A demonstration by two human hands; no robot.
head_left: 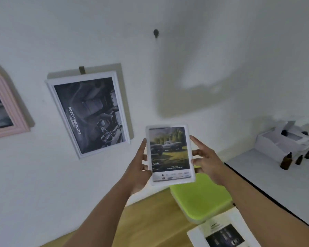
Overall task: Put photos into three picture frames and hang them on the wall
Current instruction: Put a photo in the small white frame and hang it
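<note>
I hold a small white picture frame (169, 155) with a photo of trucks in a field, upright in front of the white wall. My left hand (140, 168) grips its left edge, thumb on the front. My right hand (204, 161) holds its right edge with fingers spread. A dark wall hook (156, 33) sticks out of the wall well above the frame. A larger white frame (89, 113) with a dark car-interior photo hangs tilted on the wall to the left. A pink arched frame (9, 111) hangs at the far left edge.
A lime-green stool (202, 198) stands on the wooden floor below my hands. A printed sheet (223, 232) lies at the bottom right. A white table (275, 175) on the right carries brown bottles (286, 161) and an open white box (284, 139).
</note>
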